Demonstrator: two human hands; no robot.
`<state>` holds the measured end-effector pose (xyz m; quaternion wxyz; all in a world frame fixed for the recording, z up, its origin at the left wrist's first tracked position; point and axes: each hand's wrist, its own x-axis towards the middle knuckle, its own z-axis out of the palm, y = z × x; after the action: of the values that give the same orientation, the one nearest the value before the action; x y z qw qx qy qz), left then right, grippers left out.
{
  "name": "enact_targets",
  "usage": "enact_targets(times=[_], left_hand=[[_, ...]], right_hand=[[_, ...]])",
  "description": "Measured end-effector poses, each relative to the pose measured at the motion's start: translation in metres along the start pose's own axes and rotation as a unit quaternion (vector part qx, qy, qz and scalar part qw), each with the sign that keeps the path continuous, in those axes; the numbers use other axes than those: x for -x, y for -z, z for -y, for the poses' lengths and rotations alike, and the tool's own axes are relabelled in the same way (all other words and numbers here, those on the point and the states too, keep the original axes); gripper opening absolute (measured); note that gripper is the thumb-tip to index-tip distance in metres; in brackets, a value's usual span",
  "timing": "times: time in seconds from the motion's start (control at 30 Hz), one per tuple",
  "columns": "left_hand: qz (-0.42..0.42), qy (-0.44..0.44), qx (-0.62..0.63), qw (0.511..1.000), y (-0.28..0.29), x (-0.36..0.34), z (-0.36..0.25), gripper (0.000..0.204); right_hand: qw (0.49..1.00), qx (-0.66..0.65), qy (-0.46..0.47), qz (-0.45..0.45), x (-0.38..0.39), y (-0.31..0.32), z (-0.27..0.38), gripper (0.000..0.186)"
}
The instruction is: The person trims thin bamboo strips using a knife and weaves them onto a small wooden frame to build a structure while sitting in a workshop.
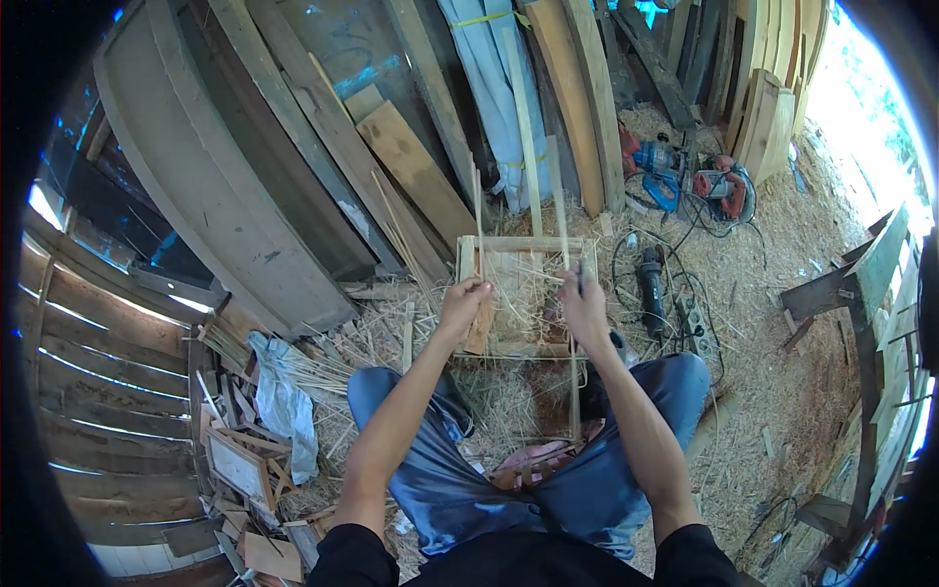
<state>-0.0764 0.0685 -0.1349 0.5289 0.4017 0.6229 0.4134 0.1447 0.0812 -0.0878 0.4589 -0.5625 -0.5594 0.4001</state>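
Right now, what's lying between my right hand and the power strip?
In the head view, a black power tool lies between your right hand and the power strip, with dark cable and wood shavings around it.

There's one left hand (463, 311), one right hand (586, 311), one thin stick (477, 210) in each; one wooden frame (506, 244), one grinder (650, 286), one power strip (696, 330)!

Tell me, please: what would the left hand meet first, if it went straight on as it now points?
Probably the wooden frame's far rail, though depth is unclear and the left hand may pass above it.
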Motion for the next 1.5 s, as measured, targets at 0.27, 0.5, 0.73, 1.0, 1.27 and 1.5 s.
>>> enact_targets(times=[0.27, 0.5, 0.73, 1.0, 1.27, 1.5], left_hand=[[-0.118, -0.069, 0.070, 0.988, 0.007, 0.002, -0.003, 0.022], [-0.118, -0.073, 0.090, 0.986, 0.022, -0.026, -0.012, 0.024], [0.000, -0.046, 0.080, 0.996, 0.000, -0.009, -0.038, 0.023], [-0.068, -0.046, 0.202, 0.976, -0.013, -0.018, -0.030, 0.015], [-0.191, -0.077, 0.246, 0.947, 0.012, -0.032, -0.020, 0.019], [-0.165, -0.025, 0.275, 0.947, -0.005, -0.031, -0.028, 0.017]], right_hand=[[0.973, 0.202, -0.022, 0.112, 0.000, -0.023, -0.030, 0.042], [0.972, 0.216, 0.038, 0.086, 0.000, -0.024, -0.015, 0.032], [0.985, 0.130, 0.064, 0.091, 0.027, -0.052, -0.003, 0.023], [0.973, 0.142, 0.050, 0.177, 0.045, -0.077, 0.003, 0.029], [0.793, 0.547, 0.107, 0.245, -0.022, -0.045, -0.018, 0.083], [0.658, 0.680, 0.094, 0.309, -0.044, -0.079, -0.052, 0.108]])
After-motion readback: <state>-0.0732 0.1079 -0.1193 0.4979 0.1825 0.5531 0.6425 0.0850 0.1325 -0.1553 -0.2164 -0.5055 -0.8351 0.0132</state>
